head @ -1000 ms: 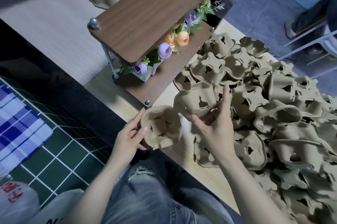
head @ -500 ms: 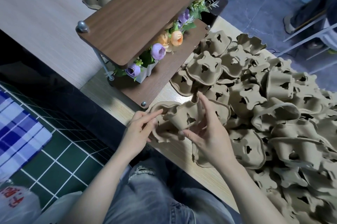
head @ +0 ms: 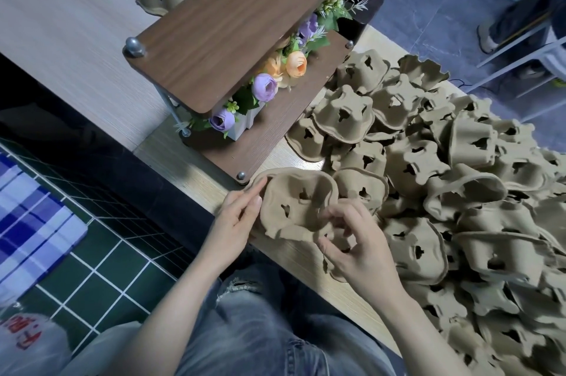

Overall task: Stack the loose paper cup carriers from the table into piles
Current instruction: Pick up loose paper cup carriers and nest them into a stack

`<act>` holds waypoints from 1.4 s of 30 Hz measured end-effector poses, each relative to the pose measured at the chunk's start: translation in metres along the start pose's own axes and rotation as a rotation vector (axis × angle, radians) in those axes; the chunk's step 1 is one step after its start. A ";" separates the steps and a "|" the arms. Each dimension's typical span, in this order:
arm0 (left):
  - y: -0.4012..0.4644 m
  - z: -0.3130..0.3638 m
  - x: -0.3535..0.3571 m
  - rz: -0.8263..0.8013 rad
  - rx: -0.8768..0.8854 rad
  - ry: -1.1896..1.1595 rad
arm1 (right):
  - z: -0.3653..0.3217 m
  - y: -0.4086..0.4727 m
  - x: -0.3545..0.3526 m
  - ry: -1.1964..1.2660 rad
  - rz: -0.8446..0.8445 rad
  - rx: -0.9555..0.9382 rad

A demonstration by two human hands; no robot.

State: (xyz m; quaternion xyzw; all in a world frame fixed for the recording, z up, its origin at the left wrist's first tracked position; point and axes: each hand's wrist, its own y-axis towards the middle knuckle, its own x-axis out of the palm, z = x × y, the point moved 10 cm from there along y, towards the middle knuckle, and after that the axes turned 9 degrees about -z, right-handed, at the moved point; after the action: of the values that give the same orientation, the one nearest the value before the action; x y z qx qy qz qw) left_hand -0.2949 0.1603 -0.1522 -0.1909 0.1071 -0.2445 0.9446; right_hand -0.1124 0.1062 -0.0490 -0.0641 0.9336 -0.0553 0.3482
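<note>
Evidently to seat one inside another, both hands grip the nested brown moulded-pulp cup carriers (head: 298,204) at lower centre: left hand (head: 237,216) pinching the rim, right hand (head: 352,241) curled round the near edge.

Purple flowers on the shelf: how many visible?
3. One beside the orange flower, one at the near end, one farther back. The top board may hide more.

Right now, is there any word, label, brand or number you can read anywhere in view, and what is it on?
Red print on the white plastic bag at the lower left: cut off, tilted and blurred, not readable.
Paper cup carriers, wooden shelf, flower box, checked cloth: no text visible.
Nothing else in view bears writing.
</note>
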 end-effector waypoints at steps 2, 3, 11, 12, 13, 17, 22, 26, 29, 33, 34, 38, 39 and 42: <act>0.000 0.000 0.001 -0.021 0.000 0.011 | -0.002 -0.001 -0.002 0.002 0.010 -0.035; 0.000 0.000 0.002 -0.032 0.003 0.021 | -0.001 -0.001 -0.002 0.004 0.009 -0.044; 0.004 0.000 -0.001 -0.056 0.009 -0.033 | 0.013 0.008 0.014 -0.083 -0.057 0.026; 0.005 -0.001 -0.002 -0.051 0.011 -0.035 | 0.014 0.008 0.015 -0.099 -0.049 0.043; 0.006 0.000 -0.002 -0.048 0.014 -0.034 | 0.015 0.008 0.016 -0.120 -0.039 0.056; 0.007 0.002 -0.004 -0.044 0.016 -0.079 | 0.015 0.006 0.021 -0.212 -0.022 0.049; 0.011 -0.003 -0.004 -0.063 -0.004 -0.101 | 0.018 0.007 0.026 -0.210 -0.018 0.056; 0.014 -0.005 -0.004 -0.042 -0.003 -0.119 | 0.025 0.000 0.013 -0.111 0.030 0.099; 0.013 -0.006 -0.004 -0.023 -0.016 -0.133 | 0.029 -0.008 -0.013 -0.138 0.153 0.101; 0.011 -0.005 -0.004 0.025 -0.017 -0.159 | 0.051 -0.009 -0.052 -0.122 0.298 0.224; 0.011 -0.006 -0.004 0.035 -0.016 -0.163 | 0.056 -0.005 -0.055 -0.128 0.278 0.270; 0.011 -0.011 -0.004 0.063 -0.069 -0.096 | 0.076 0.016 -0.053 -0.267 0.063 0.469; 0.011 -0.010 -0.005 0.067 -0.081 -0.051 | 0.078 0.020 -0.053 -0.334 0.025 0.491; 0.011 -0.005 -0.007 0.073 -0.083 0.048 | 0.082 0.031 -0.056 -0.452 -0.002 0.519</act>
State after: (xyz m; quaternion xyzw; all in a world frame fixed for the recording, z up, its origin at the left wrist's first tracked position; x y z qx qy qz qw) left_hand -0.2971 0.1712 -0.1603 -0.2201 0.1467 -0.2100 0.9412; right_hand -0.0192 0.1403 -0.0795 0.0149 0.7875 -0.2758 0.5510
